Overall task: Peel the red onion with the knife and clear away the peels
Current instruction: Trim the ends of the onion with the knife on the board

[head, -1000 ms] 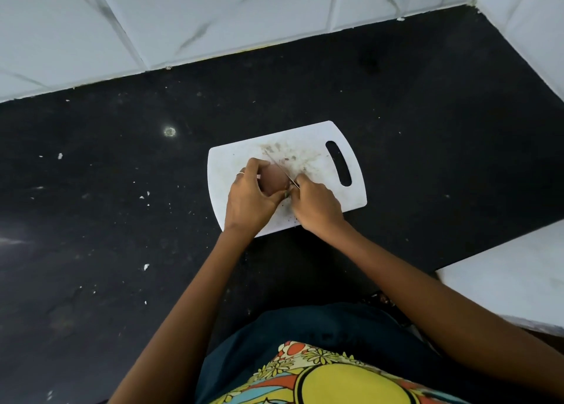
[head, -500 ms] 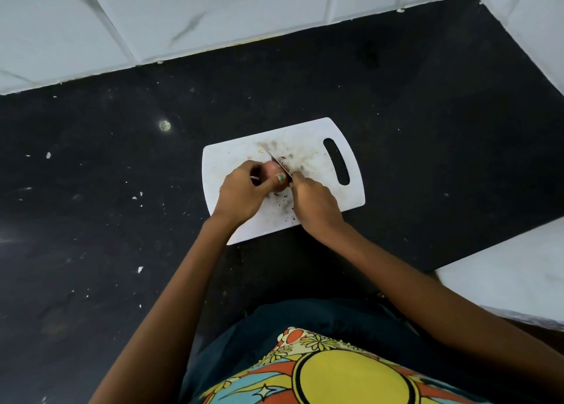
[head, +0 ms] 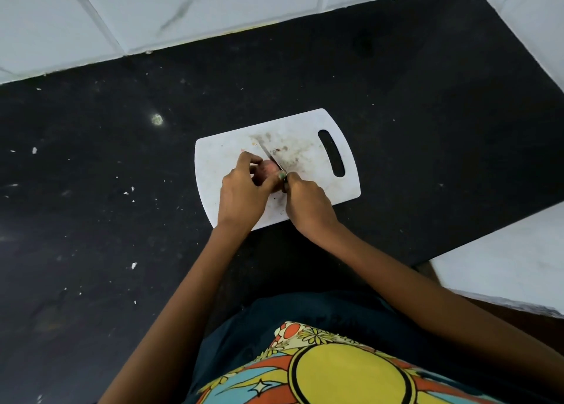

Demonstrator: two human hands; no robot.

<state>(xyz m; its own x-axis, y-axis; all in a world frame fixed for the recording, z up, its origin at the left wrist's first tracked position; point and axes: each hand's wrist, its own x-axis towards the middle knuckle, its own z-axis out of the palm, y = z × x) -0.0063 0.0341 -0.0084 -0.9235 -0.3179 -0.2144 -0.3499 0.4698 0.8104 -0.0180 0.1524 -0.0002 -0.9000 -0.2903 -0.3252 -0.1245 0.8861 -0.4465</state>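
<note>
A small red onion (head: 268, 168) sits on the white cutting board (head: 219, 156), mostly covered by my fingers. My left hand (head: 244, 191) grips the onion from the left, thumb and fingers curled round it. My right hand (head: 308, 203) grips the knife handle, which is hidden in my fist. The knife blade (head: 270, 156) points up and left, lying against the onion's right side. Brownish smears and small peel bits lie on the board near the blade.
The board, with a handle slot (head: 331, 153) at its right end, lies on a black counter (head: 106, 220) speckled with white crumbs. White tiled walls (head: 213, 3) border the back and right. A white ledge (head: 503, 269) juts in at the lower right.
My left hand shifted its hold on the onion, thumb now stretched toward the knife. The blade stays against the onion's right side. The camera view drifted slightly.
</note>
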